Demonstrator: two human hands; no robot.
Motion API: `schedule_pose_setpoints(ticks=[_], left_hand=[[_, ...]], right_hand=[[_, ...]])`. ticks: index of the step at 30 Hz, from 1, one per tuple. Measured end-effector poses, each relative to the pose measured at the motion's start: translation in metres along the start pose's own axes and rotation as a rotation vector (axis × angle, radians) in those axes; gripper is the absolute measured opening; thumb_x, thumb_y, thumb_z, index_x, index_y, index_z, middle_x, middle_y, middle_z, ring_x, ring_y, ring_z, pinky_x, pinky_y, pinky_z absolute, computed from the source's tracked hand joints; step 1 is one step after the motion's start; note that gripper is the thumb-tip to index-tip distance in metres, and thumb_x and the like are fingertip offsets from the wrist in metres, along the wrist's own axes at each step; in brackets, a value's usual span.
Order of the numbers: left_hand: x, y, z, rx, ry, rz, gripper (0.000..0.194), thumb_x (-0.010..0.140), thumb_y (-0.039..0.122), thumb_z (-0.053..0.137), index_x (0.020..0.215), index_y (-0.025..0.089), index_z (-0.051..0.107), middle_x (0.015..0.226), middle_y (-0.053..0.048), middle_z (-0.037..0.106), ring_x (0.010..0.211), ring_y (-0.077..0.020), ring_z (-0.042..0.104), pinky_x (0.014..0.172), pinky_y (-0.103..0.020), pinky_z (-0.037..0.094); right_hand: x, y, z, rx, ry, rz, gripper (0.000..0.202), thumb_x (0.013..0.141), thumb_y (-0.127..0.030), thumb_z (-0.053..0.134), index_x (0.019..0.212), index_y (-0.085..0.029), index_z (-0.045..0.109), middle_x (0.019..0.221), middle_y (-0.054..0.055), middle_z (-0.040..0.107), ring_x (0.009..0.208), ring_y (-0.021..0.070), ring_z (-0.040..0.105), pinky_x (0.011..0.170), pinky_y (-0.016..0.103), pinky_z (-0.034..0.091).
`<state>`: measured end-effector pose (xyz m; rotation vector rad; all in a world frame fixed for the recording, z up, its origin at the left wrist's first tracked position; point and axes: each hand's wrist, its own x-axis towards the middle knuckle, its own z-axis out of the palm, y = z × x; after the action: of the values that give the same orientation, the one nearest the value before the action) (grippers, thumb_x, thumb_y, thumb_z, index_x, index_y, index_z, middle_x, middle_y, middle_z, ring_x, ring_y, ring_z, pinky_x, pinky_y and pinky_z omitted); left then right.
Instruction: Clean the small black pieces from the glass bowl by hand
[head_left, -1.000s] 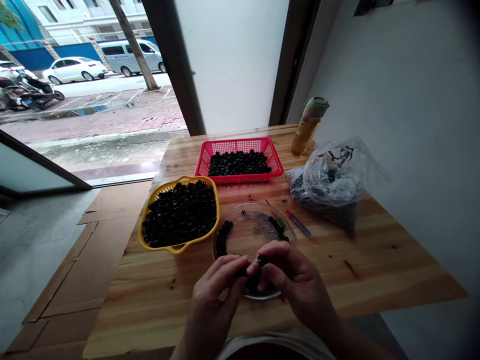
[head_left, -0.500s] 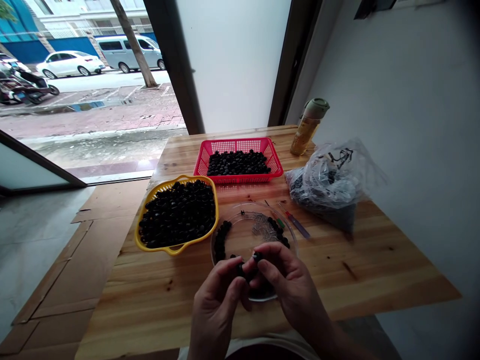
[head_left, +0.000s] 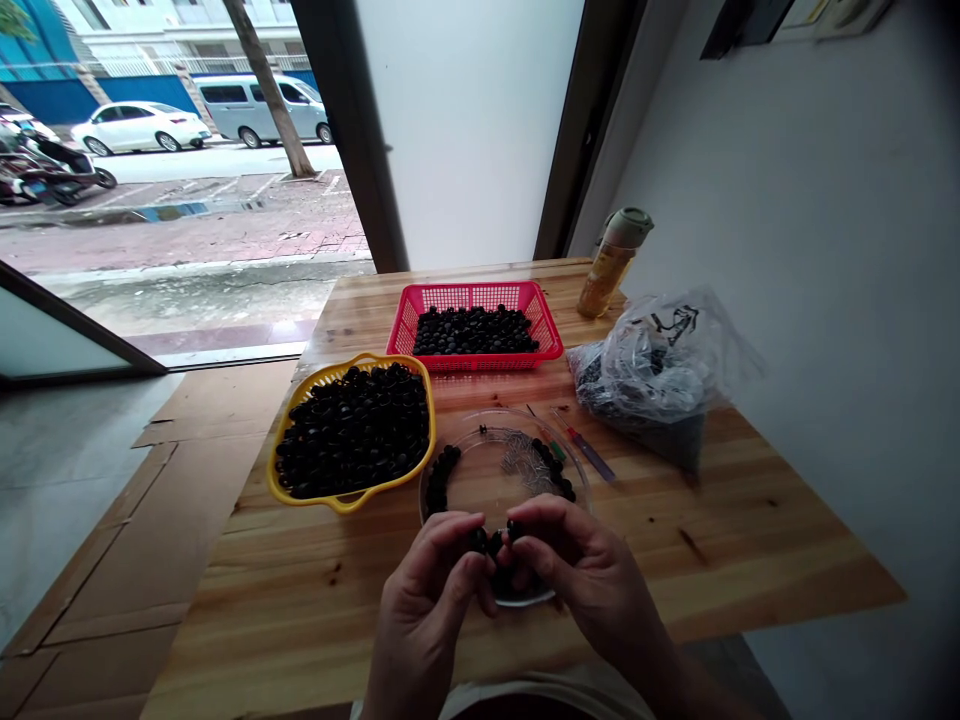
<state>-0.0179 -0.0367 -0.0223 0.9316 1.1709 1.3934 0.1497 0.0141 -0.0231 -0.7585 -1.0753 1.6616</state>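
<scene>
Over the near rim of a clear round tray (head_left: 504, 415), my two hands face each other, fingertips close together. My left hand (head_left: 429, 590) pinches a small round black piece (head_left: 478, 540) between thumb and fingers. Another small black piece (head_left: 513, 530) is pinched in my right hand (head_left: 589, 560). Their exact kind is too small to make out. Inside the tray lie a heap of thin metal pins (head_left: 523, 460) and curved rows of black pieces (head_left: 442, 478) along the left and right sides. My fingers hide part of the near side.
A yellow basket (head_left: 352, 503) heaped with black parts stands left. Behind the tray is a red basket (head_left: 480, 362) of black pieces. Two screwdrivers (head_left: 592, 455) lie to the right, near a filled plastic bag (head_left: 652, 360) and a drink bottle (head_left: 606, 265). The wooden table (head_left: 697, 560) borders a wall.
The right hand's fingers have turned slightly, and the pale glint on its piece no longer shows. Both hands stay close together, each pinching a piece. The whole view has shifted slightly.
</scene>
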Motion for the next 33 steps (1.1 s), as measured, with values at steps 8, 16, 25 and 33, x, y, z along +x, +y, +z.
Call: schedule_pose_setpoints(ticks=[8, 16, 25, 33], left_hand=[[0.003, -0.001, 0.004, -0.075, 0.016, -0.063, 0.020, 0.092, 0.036, 0.079, 0.110, 0.025, 0.077, 0.088, -0.001, 0.077, 0.062, -0.0115, 0.068, 0.065, -0.022, 0.059], [0.002, 0.002, 0.007, -0.129, -0.003, -0.071, 0.020, 0.092, 0.035, 0.078, 0.109, 0.024, 0.077, 0.083, 0.000, 0.075, 0.061, -0.0112, 0.068, 0.065, -0.021, 0.059], [0.006, 0.002, 0.008, -0.091, 0.012, -0.037, 0.019, 0.090, 0.034, 0.080, 0.106, 0.024, 0.080, 0.096, -0.003, 0.074, 0.060, -0.0116, 0.067, 0.061, -0.023, 0.058], [0.004, -0.008, 0.001, -0.125, 0.073, -0.067, 0.021, 0.087, 0.038, 0.083, 0.104, 0.026, 0.082, 0.095, -0.003, 0.075, 0.058, -0.0105, 0.066, 0.065, -0.025, 0.059]], right_hand=[[0.002, -0.003, 0.000, -0.020, -0.024, -0.005, 0.013, 0.090, -0.026, 0.083, 0.104, -0.026, 0.082, 0.089, 0.001, 0.080, 0.072, 0.0116, 0.078, 0.065, 0.015, 0.063], [0.010, 0.005, -0.007, 0.239, -0.059, 0.107, 0.016, 0.085, -0.024, 0.088, 0.099, -0.023, 0.081, 0.080, 0.001, 0.082, 0.062, 0.0087, 0.073, 0.057, 0.013, 0.058], [0.008, -0.007, -0.001, -0.007, -0.057, -0.068, 0.015, 0.086, -0.018, 0.084, 0.097, -0.028, 0.082, 0.091, -0.001, 0.075, 0.067, 0.0089, 0.072, 0.060, 0.015, 0.060], [0.009, -0.022, 0.001, -0.643, -0.058, -0.573, 0.020, 0.090, -0.007, 0.074, 0.106, -0.019, 0.078, 0.092, 0.006, 0.077, 0.086, 0.0146, 0.075, 0.079, 0.017, 0.059]])
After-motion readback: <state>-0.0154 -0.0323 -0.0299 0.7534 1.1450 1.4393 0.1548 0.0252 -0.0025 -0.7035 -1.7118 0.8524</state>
